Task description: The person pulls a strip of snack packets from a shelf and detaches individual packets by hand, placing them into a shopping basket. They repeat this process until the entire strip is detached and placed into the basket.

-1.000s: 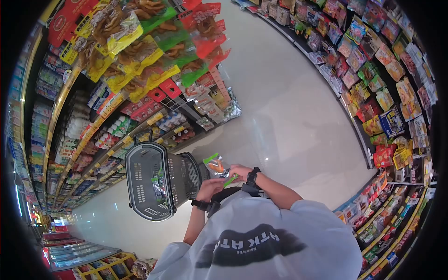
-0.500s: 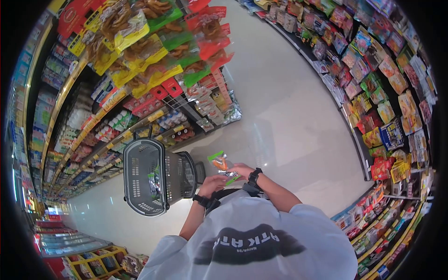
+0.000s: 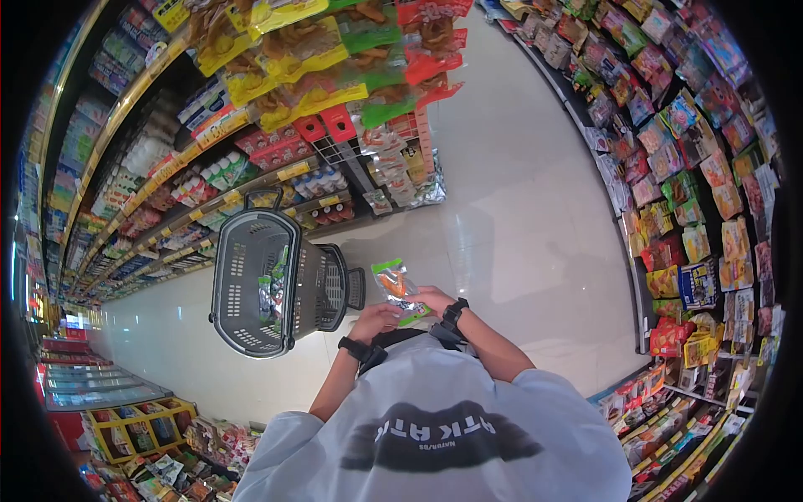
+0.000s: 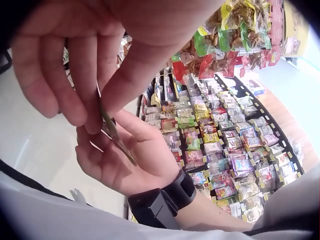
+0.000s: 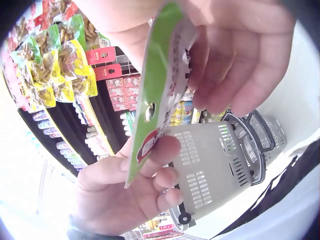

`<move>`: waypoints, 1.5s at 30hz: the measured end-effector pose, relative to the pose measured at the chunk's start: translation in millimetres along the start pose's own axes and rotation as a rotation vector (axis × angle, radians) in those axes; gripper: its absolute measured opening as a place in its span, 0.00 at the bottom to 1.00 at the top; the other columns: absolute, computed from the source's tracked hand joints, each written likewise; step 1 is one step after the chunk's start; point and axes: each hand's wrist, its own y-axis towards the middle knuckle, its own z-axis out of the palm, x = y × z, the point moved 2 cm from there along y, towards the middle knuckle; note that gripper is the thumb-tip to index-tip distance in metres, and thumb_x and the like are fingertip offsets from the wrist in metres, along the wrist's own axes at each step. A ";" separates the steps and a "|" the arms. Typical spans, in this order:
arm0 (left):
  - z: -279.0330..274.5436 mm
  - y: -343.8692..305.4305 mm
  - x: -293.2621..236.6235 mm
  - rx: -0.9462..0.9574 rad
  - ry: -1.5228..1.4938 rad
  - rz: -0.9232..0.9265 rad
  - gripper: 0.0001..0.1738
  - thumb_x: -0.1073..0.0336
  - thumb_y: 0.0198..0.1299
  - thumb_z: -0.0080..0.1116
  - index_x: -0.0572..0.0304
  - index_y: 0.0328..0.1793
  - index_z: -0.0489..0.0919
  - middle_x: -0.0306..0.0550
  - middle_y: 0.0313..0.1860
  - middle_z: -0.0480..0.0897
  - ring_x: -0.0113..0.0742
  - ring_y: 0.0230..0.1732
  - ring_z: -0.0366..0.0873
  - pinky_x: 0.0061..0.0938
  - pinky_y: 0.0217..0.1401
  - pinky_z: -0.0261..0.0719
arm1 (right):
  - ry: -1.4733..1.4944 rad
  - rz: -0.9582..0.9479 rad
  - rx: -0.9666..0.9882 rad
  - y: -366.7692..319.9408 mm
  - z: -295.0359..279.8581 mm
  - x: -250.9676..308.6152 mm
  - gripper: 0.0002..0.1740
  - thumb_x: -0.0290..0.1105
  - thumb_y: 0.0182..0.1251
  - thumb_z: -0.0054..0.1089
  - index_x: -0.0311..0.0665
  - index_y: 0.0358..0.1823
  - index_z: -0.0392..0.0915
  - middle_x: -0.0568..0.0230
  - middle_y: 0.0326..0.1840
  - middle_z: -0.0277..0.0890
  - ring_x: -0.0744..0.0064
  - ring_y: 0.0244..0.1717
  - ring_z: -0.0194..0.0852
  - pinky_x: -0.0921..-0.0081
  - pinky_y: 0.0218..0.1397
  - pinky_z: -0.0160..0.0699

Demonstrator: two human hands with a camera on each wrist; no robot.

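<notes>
Both my hands hold one snack packet (image 3: 390, 280), green along its ends, with a clear or silvery middle showing orange food. My left hand (image 3: 378, 320) pinches its edge between thumb and fingers. My right hand (image 3: 433, 299) has the other side between thumb and fingers. In the right wrist view the packet (image 5: 161, 85) appears nearly edge-on, with a hang hole in its green strip. Left of the hands, a grey wheeled shopping basket (image 3: 311, 284) stands on the floor. Several green and silver packets (image 3: 272, 289) lie inside it.
Hanging bags of brown food (image 3: 301, 63) in yellow, green and red packs jut out at upper left. Below them run stocked shelves (image 3: 201, 201). A long rack of snack bags (image 3: 694, 209) lines the right side. Pale glossy floor (image 3: 535, 251) lies between.
The packet has turned to show more of its face and both green ends. Both hands remain on it. The head view has shifted, so the hanging bags sit farther right and higher.
</notes>
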 end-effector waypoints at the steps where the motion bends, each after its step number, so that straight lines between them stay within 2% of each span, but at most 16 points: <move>1: -3.5 0.0 1.6 -0.008 0.002 -0.004 0.13 0.72 0.55 0.58 0.64 0.47 0.79 0.42 0.37 0.80 0.27 0.35 0.78 0.21 0.43 0.78 | -0.016 0.015 -0.011 0.0 3.9 2.7 0.18 0.34 0.61 0.61 0.35 0.51 0.74 0.62 0.45 0.78 0.72 0.44 0.79 0.74 0.46 0.80; 9: -28.7 -5.7 5.1 -0.042 -0.016 -0.025 0.12 0.72 0.55 0.57 0.61 0.46 0.80 0.40 0.39 0.80 0.26 0.38 0.77 0.20 0.43 0.77 | -0.008 0.042 0.014 20.9 22.1 0.5 0.16 0.35 0.59 0.63 0.35 0.46 0.74 0.62 0.42 0.78 0.72 0.42 0.79 0.74 0.45 0.80; 12: -41.8 -5.6 6.1 -0.026 -0.031 -0.040 0.12 0.72 0.54 0.57 0.60 0.46 0.80 0.39 0.40 0.80 0.25 0.39 0.77 0.19 0.43 0.76 | 0.003 0.084 -0.072 26.0 32.5 1.4 0.17 0.34 0.58 0.62 0.28 0.44 0.74 0.58 0.39 0.78 0.70 0.38 0.80 0.74 0.41 0.81; 15: -58.8 -0.5 9.5 0.008 -0.031 -0.028 0.12 0.73 0.54 0.57 0.60 0.45 0.80 0.39 0.40 0.79 0.24 0.39 0.76 0.18 0.41 0.75 | 0.048 0.106 -0.068 27.4 46.7 8.9 0.17 0.33 0.57 0.62 0.27 0.43 0.74 0.59 0.38 0.78 0.71 0.38 0.80 0.74 0.40 0.79; 19: -88.1 0.3 8.4 0.064 0.064 0.131 0.11 0.73 0.54 0.55 0.60 0.45 0.80 0.37 0.35 0.79 0.24 0.35 0.74 0.19 0.35 0.74 | 0.003 0.047 -0.016 59.3 49.1 -6.2 0.17 0.35 0.58 0.61 0.31 0.44 0.76 0.63 0.36 0.79 0.72 0.34 0.77 0.73 0.37 0.75; 21: -105.7 4.2 14.0 0.078 0.085 0.219 0.11 0.73 0.54 0.54 0.60 0.43 0.81 0.36 0.31 0.79 0.24 0.33 0.74 0.20 0.33 0.73 | 0.013 0.178 0.007 67.6 61.5 2.7 0.11 0.34 0.59 0.59 0.35 0.40 0.76 0.66 0.33 0.77 0.73 0.34 0.76 0.75 0.39 0.75; 23: -119.6 -11.0 -3.3 -0.082 0.132 0.270 0.10 0.71 0.49 0.57 0.63 0.39 0.82 0.39 0.24 0.78 0.27 0.28 0.75 0.22 0.32 0.73 | -0.018 0.228 -0.003 83.1 71.6 3.5 0.15 0.38 0.59 0.60 0.35 0.43 0.76 0.67 0.34 0.77 0.74 0.36 0.76 0.77 0.40 0.72; 27: -168.3 -24.9 -0.1 -0.269 0.148 0.498 0.09 0.70 0.49 0.58 0.62 0.37 0.83 0.46 0.30 0.83 0.32 0.32 0.80 0.25 0.38 0.76 | -0.095 0.325 -0.120 93.4 110.7 22.5 0.17 0.42 0.61 0.58 0.37 0.45 0.74 0.63 0.41 0.76 0.70 0.43 0.75 0.71 0.45 0.74; 28: -182.8 -32.6 0.6 -0.327 0.153 0.442 0.09 0.71 0.48 0.59 0.62 0.37 0.83 0.48 0.32 0.84 0.34 0.34 0.81 0.27 0.40 0.76 | -0.123 0.343 -0.115 107.7 103.3 15.7 0.18 0.43 0.61 0.58 0.38 0.46 0.73 0.59 0.46 0.76 0.67 0.47 0.74 0.68 0.50 0.73; 31: -226.2 -55.9 18.5 -0.422 -0.092 0.407 0.11 0.75 0.50 0.56 0.67 0.40 0.82 0.45 0.36 0.84 0.29 0.37 0.79 0.22 0.42 0.76 | -0.263 0.376 -0.164 127.0 103.9 13.0 0.19 0.45 0.62 0.57 0.39 0.46 0.72 0.59 0.47 0.76 0.66 0.47 0.74 0.66 0.51 0.74; 34: -272.4 -82.1 41.8 -0.630 -0.096 0.402 0.11 0.75 0.51 0.57 0.68 0.40 0.82 0.46 0.36 0.84 0.28 0.38 0.79 0.21 0.43 0.75 | -0.482 0.425 -0.254 138.8 102.2 10.5 0.17 0.42 0.62 0.56 0.38 0.46 0.72 0.58 0.46 0.77 0.66 0.46 0.76 0.68 0.48 0.77; 35: -282.6 -86.9 52.6 -0.685 -0.253 0.419 0.10 0.72 0.51 0.56 0.67 0.40 0.82 0.46 0.33 0.84 0.30 0.34 0.80 0.22 0.39 0.76 | -0.534 0.452 -0.272 142.1 101.3 10.3 0.17 0.41 0.62 0.56 0.38 0.46 0.72 0.59 0.46 0.77 0.66 0.45 0.77 0.68 0.46 0.78; 38: -316.8 -107.8 74.1 -0.802 -0.359 0.340 0.10 0.73 0.52 0.55 0.67 0.40 0.82 0.45 0.33 0.84 0.28 0.33 0.79 0.21 0.38 0.75 | -0.633 0.509 -0.314 153.1 103.4 14.8 0.16 0.39 0.62 0.55 0.37 0.48 0.72 0.59 0.45 0.78 0.66 0.43 0.79 0.68 0.43 0.80; 40: -340.4 -95.8 110.0 -0.867 -0.454 0.316 0.11 0.72 0.52 0.54 0.67 0.41 0.82 0.45 0.31 0.83 0.27 0.31 0.79 0.22 0.36 0.75 | -0.584 0.449 -0.362 166.3 110.0 29.4 0.16 0.38 0.63 0.55 0.38 0.48 0.72 0.59 0.45 0.78 0.66 0.42 0.79 0.67 0.44 0.81; 43: -370.0 -64.1 177.4 -0.905 -0.452 0.179 0.13 0.69 0.52 0.54 0.66 0.42 0.82 0.45 0.28 0.83 0.27 0.28 0.79 0.22 0.33 0.75 | -0.536 0.337 -0.367 194.3 109.7 63.0 0.16 0.37 0.64 0.53 0.37 0.50 0.72 0.58 0.45 0.77 0.65 0.45 0.79 0.65 0.47 0.81; 45: -374.1 -62.2 185.0 -0.891 -0.418 0.011 0.15 0.67 0.51 0.54 0.66 0.44 0.82 0.45 0.25 0.83 0.28 0.26 0.79 0.22 0.31 0.75 | -0.495 0.265 -0.394 211.2 101.8 89.5 0.17 0.36 0.65 0.50 0.38 0.52 0.71 0.57 0.47 0.77 0.63 0.46 0.78 0.64 0.48 0.81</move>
